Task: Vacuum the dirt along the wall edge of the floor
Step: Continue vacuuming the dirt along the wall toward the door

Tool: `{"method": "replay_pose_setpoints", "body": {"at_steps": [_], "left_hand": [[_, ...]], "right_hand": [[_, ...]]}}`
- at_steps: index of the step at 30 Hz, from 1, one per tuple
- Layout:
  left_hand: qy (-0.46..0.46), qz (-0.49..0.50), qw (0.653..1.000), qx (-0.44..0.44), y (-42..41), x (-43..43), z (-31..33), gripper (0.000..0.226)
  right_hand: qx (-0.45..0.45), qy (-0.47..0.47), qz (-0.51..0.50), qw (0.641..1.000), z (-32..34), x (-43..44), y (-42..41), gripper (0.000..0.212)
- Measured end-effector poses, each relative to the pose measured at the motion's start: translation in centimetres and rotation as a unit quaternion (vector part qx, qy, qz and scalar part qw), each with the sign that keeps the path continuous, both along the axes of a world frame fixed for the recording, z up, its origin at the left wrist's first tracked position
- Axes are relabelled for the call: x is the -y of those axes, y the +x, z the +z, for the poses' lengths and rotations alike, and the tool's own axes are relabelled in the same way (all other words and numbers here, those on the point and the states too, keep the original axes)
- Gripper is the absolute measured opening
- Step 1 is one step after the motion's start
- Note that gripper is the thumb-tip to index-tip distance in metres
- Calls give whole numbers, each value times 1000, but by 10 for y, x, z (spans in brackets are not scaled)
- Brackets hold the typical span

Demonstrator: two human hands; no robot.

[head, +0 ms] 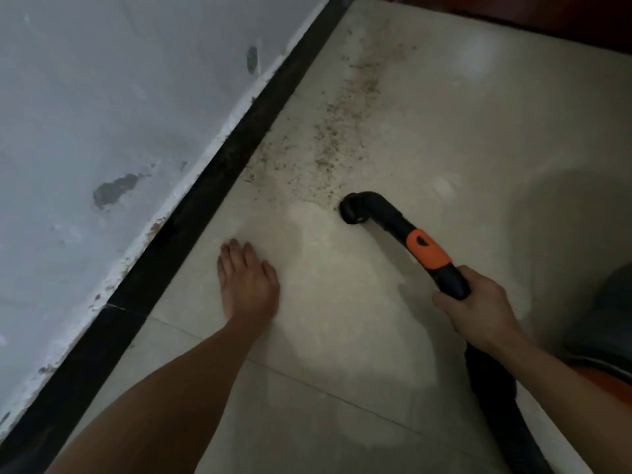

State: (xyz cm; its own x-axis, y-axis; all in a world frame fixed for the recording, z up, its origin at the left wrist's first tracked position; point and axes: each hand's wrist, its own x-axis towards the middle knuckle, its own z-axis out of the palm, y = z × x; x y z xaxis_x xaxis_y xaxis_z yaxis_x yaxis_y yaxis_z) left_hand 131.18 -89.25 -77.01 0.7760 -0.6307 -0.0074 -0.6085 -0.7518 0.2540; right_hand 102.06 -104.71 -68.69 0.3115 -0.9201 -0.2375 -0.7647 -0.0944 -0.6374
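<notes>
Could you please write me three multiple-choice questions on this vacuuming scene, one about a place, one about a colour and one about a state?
1. Where is the nozzle?
A. lifted high in the air
B. hidden from view
C. low at the floor, at the near edge of the dirt

2. What colour is the band on the wand?
A. blue
B. orange
C. green

3. How does the left hand lie?
A. flat on the floor, fingers straight
B. gripping the wand
C. curled into a fist

Answers:
1 C: the nozzle's mouth sits just where the specks begin.
2 B: the band shows orange between the black sections.
3 A: its palm lies on the tile, and only the right hand grips the wand.
</notes>
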Motion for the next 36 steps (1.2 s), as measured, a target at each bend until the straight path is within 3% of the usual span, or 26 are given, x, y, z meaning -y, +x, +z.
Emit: {"method": "replay_pose_setpoints", "body": {"at_steps": [4, 9, 14, 19, 24, 31, 36], "left_hand": [[0, 1, 1000, -2, 0, 0, 2, 54], [6, 4, 1000, 4, 0, 0, 2, 55], [16, 3, 1000, 2, 0, 0, 3, 57], [31, 6, 999, 4, 1, 1, 4, 59], [22, 4, 1000, -8, 2, 1, 3, 58], [18, 6, 1000, -1, 2, 2, 1, 58], [12, 7, 1000, -7, 2, 2, 1, 58]], "right_hand": [[22, -24, -33, 999, 3, 19, 18, 15], [3, 18, 73, 997, 3, 4, 32, 17], [6, -38, 0, 999, 7, 21, 62, 17], [-4, -2, 95, 995, 4, 19, 80, 17], [-9, -50, 40, 998, 10, 39, 101, 15], [-9, 12, 160, 987, 6, -1, 94, 20], [0, -43, 89, 995, 6, 23, 125, 16]]}}
